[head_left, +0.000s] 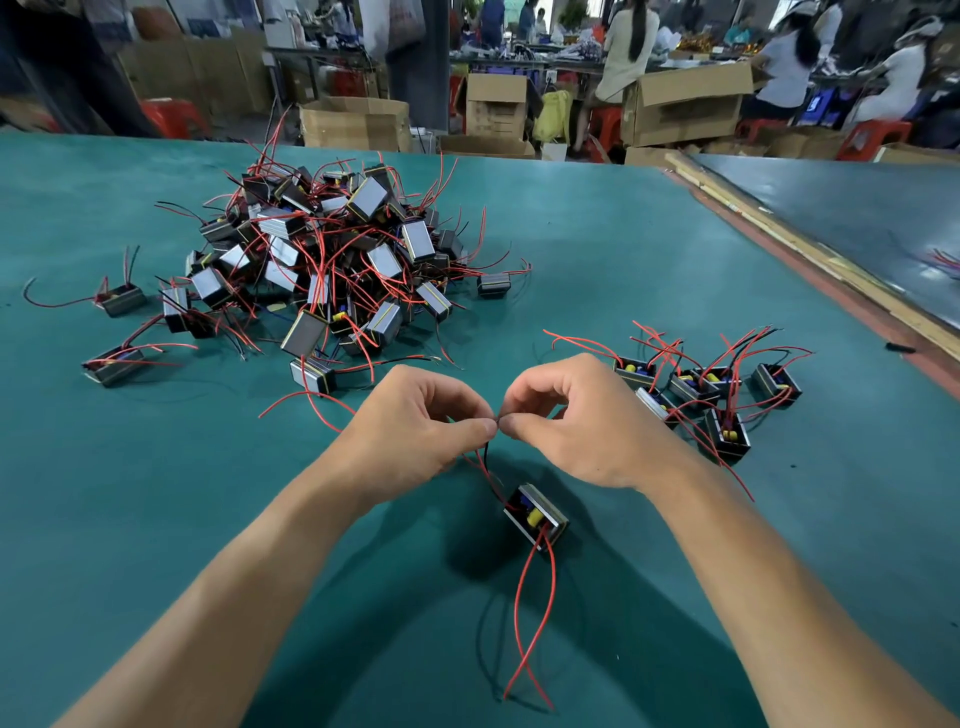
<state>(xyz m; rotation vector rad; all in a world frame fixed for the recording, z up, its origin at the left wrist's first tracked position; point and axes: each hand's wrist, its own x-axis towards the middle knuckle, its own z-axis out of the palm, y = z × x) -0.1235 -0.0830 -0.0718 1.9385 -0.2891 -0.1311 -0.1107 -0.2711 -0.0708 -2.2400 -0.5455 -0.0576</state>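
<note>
Twisting the two short leads together is, as I judge it, the step in hand. One red and one black rise from the module, which lies open side up on the mat, just at 6 o'clock from my hands. My left hand pinches the leads between thumb and forefinger. My right hand pinches their tips the same way, the two thumbs nearly touching. The tips themselves are hidden between my fingers.

To do it well, I want the left pinch firm as an anchor and the right rolling one way only, so the strands wind tight without fraying. Slack looks short, so I should pull gently, or the module lifts or a lead tears loose. The two long red wires trail off crossed toward 6 o'clock and belong outside the twist.

A cluster of modules sits at 2 o'clock, probably the finished ones. The tangled pile lies at 11 o'clock, well apart.
</note>
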